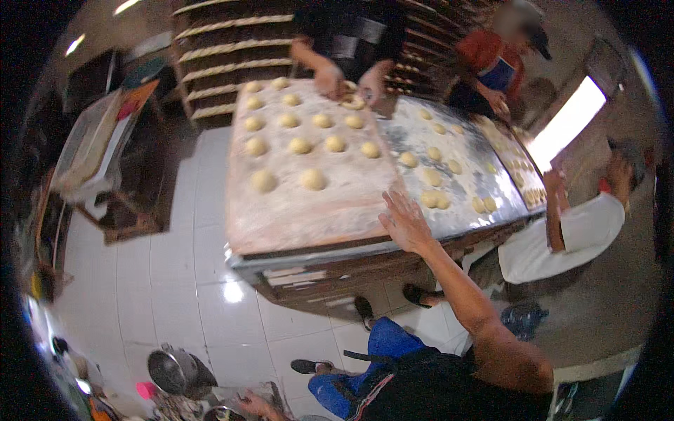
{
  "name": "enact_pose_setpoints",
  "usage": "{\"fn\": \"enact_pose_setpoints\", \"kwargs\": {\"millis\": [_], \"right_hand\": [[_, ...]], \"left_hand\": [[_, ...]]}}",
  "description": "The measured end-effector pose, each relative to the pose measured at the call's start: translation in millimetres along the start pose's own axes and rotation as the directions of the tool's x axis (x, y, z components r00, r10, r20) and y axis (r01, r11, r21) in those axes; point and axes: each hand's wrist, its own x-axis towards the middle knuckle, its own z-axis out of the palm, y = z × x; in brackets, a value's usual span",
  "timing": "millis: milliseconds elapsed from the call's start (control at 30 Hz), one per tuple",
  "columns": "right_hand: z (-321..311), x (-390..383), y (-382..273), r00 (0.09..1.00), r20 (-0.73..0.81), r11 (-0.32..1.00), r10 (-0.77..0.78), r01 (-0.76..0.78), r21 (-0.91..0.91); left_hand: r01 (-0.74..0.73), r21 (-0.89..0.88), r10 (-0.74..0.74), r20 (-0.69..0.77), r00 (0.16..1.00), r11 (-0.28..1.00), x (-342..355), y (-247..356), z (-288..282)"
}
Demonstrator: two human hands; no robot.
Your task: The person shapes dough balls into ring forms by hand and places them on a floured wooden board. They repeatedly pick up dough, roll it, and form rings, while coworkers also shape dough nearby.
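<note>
Floured wooden board lies on the left part of the long work table, and its long axis runs away from the person, from the near table edge toward the rack of shelves at the far end. On the board sit round dough balls in loose rows, well apart from each other. At the lower edge of the view, the left hand is low over some metal bowls on the white tiled floor; if its fingers are spread or closed, I cannot tell. The right hand lies flat on the right near corner of the board, fingers spread wide and holding nothing. To the right of the board, the metal table top carries more dough pieces. At the far end another person's hands press on dough, and two more people work along the right side.
</note>
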Motion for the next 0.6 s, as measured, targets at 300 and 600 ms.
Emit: {"fn": "enact_pose_setpoints", "kwargs": {"millis": [300, 600], "right_hand": [[-24.7, -22.3, 199.5, 0.789, -0.429, 0.797, 0.440, -0.123, 0.591], [-44.0, -26.4, 268.7, 0.835, -0.130, 0.437, 0.535, -0.142, 0.888]], "left_hand": [[-0.661, -0.569, 0.798, 0.598, 0.075, 0.488, -300.8, 449.2, 275.3], [-0.988, -0.145, 0.802, 0.585, -0.124, -0.047, -463.1, 475.3, 438.3]]}}
